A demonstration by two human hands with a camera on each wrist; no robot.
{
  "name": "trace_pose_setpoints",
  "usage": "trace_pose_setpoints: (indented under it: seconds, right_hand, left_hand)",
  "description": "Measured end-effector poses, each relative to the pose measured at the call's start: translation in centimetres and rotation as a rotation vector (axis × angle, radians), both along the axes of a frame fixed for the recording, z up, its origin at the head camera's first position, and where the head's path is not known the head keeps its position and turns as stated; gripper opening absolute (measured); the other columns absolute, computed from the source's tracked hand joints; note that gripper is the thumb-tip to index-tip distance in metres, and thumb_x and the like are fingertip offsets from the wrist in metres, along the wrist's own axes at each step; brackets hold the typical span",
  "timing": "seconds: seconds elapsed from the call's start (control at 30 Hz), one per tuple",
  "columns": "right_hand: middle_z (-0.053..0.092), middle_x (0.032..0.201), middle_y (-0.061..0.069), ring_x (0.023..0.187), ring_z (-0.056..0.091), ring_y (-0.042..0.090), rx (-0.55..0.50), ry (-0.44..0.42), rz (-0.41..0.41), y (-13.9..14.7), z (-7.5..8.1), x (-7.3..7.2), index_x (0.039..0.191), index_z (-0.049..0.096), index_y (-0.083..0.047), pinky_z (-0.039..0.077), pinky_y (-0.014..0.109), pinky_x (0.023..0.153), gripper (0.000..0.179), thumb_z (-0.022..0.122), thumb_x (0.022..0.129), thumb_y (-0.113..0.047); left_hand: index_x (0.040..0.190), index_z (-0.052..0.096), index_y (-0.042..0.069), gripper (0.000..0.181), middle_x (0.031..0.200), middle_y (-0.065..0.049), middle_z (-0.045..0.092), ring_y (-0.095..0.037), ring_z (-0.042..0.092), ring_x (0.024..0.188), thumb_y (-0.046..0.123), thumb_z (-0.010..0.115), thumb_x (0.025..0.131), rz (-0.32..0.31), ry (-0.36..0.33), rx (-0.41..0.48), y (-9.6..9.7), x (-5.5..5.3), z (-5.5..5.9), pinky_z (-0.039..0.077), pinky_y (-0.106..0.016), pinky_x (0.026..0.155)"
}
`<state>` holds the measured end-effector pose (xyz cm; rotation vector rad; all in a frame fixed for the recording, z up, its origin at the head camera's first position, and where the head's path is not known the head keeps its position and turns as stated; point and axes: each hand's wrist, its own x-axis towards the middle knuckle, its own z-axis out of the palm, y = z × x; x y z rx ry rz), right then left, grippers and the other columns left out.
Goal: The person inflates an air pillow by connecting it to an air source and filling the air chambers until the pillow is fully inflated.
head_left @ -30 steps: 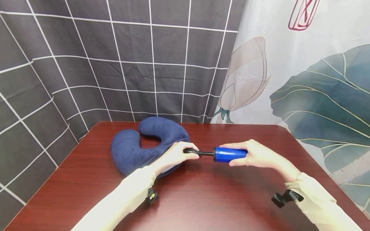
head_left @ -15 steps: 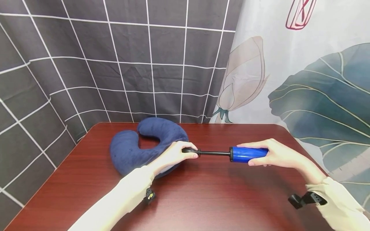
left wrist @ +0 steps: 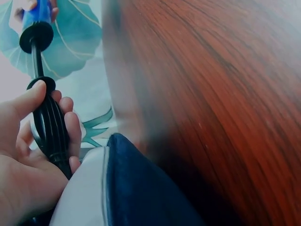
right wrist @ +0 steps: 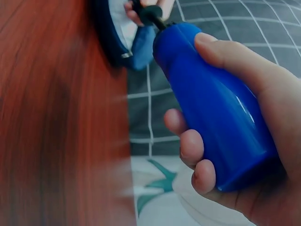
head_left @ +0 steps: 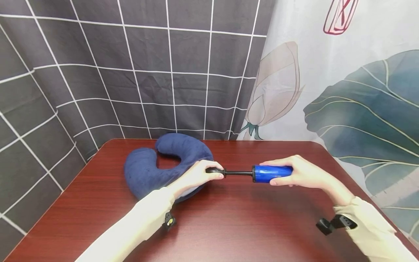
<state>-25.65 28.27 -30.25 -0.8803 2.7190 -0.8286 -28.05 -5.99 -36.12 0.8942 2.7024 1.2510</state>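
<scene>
A hand air pump with a blue barrel [head_left: 266, 174] is held level above the table between both hands. My left hand [head_left: 196, 174] grips its ribbed black handle [left wrist: 49, 120], thumb near the collar. Fingers and thumb of my right hand [head_left: 306, 174] wrap around the barrel, whose smooth blue side fills much of the right wrist view. Between the two hands a stretch of thin black rod [head_left: 240, 173] shows. Below and behind my left hand lies a navy U-shaped neck pillow [head_left: 140, 174], partly covered by that hand and forearm.
The reddish-brown wooden table [head_left: 229, 225] extends under both arms. Behind it hangs a dark grey curtain with a white grid [head_left: 147, 83], and at the right a pale curtain [head_left: 314, 65] with lotus prints. The pillow's pale underside and zip [right wrist: 126, 55] face the right wrist camera.
My right hand first drew the barrel rightward, lengthening the exposed rod, then came partway back left, shortening it. The left hand and the neck pillow have stayed nearly in place.
</scene>
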Motion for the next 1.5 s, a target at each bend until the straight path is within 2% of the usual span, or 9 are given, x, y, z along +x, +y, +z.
trace_pose_setpoints:
  seconds: [0.2, 0.37, 0.57, 0.63, 0.83, 0.97, 1.1, 1.33, 1.5]
  right_hand:
    - [0.071, 0.113, 0.004, 0.077, 0.066, 0.011, 0.012, 0.021, 0.006, -3.2, -0.8, -1.3, 0.132, 0.062, -0.031, 0.055, 0.032, 0.054, 0.057, 0.080, 0.079, -0.045]
    - [0.071, 0.114, 0.004, 0.079, 0.065, 0.013, 0.015, 0.019, 0.030, -5.6, -1.6, -2.0, 0.132, 0.063, -0.029, 0.055, 0.029, 0.055, 0.057, 0.078, 0.081, -0.049]
    - [0.072, 0.116, -0.003, 0.090, 0.067, 0.011, 0.064, 0.138, 0.057, -6.7, -1.9, -2.0, 0.132, 0.062, -0.032, 0.054, 0.024, 0.069, 0.060, 0.075, 0.080, -0.057]
    - [0.072, 0.116, -0.004, 0.092, 0.067, 0.010, 0.090, 0.173, 0.058, -6.5, -1.7, -1.8, 0.133, 0.061, -0.032, 0.054, 0.024, 0.073, 0.061, 0.074, 0.079, -0.058]
    - [0.073, 0.113, -0.002, 0.088, 0.066, 0.008, 0.132, 0.199, 0.062, -4.8, -1.2, -1.3, 0.135, 0.060, -0.032, 0.052, 0.024, 0.071, 0.063, 0.073, 0.080, -0.059]
    - [0.072, 0.115, -0.004, 0.089, 0.067, 0.006, 0.119, 0.204, 0.064, -3.0, -0.9, -1.0, 0.135, 0.059, -0.033, 0.053, 0.023, 0.072, 0.062, 0.076, 0.080, -0.054]
    - [0.072, 0.116, -0.006, 0.087, 0.065, 0.003, 0.096, 0.198, 0.056, -1.2, -0.5, -0.5, 0.135, 0.059, -0.035, 0.052, 0.022, 0.070, 0.060, 0.077, 0.080, -0.051]
    - [0.071, 0.104, 0.000, 0.061, 0.063, 0.005, 0.053, 0.072, 0.000, 1.5, 0.0, 0.4, 0.135, 0.058, -0.035, 0.051, 0.027, 0.051, 0.059, 0.079, 0.081, -0.043]
    - [0.069, 0.095, 0.000, 0.052, 0.059, 0.004, 0.037, 0.016, -0.007, 2.7, 0.2, 1.0, 0.136, 0.057, -0.032, 0.050, 0.030, 0.049, 0.057, 0.078, 0.083, -0.037]
  left_hand:
    - [0.099, 0.074, 0.021, 0.014, 0.090, 0.005, 0.069, -0.006, 0.056, 0.086, 0.029, 0.073, 0.087, 0.016, -0.025, 0.011, -0.1, 0.1, 0.1, 0.044, -0.024, 0.082]
    - [0.101, 0.074, 0.021, 0.016, 0.092, 0.003, 0.070, -0.008, 0.056, 0.086, 0.030, 0.073, 0.088, 0.021, -0.035, 0.004, 0.0, 0.1, 0.2, 0.044, -0.025, 0.082]
    - [0.105, 0.074, 0.020, 0.021, 0.097, 0.001, 0.072, -0.010, 0.058, 0.090, 0.031, 0.073, 0.088, 0.021, -0.056, -0.003, 0.1, 0.3, 0.3, 0.045, -0.027, 0.086]
    - [0.104, 0.074, 0.021, 0.019, 0.096, 0.003, 0.071, -0.010, 0.058, 0.089, 0.032, 0.073, 0.088, 0.024, -0.061, -0.001, 0.1, 0.3, 0.3, 0.045, -0.028, 0.086]
    - [0.100, 0.074, 0.025, 0.015, 0.090, 0.006, 0.069, -0.009, 0.056, 0.086, 0.033, 0.074, 0.087, 0.031, -0.050, -0.001, -0.1, 0.5, 0.4, 0.044, -0.027, 0.082]
    - [0.100, 0.074, 0.024, 0.016, 0.090, 0.006, 0.070, -0.008, 0.056, 0.085, 0.034, 0.074, 0.087, 0.029, -0.006, -0.027, -0.1, 0.4, 0.5, 0.044, -0.025, 0.080]
    - [0.099, 0.074, 0.025, 0.016, 0.090, 0.007, 0.070, -0.007, 0.057, 0.085, 0.035, 0.075, 0.086, 0.029, -0.003, -0.026, -0.1, 0.4, 0.4, 0.044, -0.024, 0.081]
    - [0.099, 0.073, 0.027, 0.016, 0.090, 0.009, 0.069, -0.007, 0.057, 0.087, 0.036, 0.075, 0.086, 0.026, -0.021, 0.002, -0.3, 0.2, 0.1, 0.045, -0.024, 0.083]
    - [0.098, 0.073, 0.027, 0.015, 0.089, 0.011, 0.069, -0.006, 0.057, 0.087, 0.035, 0.075, 0.086, 0.033, -0.017, -0.001, -0.5, 0.3, 0.2, 0.045, -0.024, 0.083]
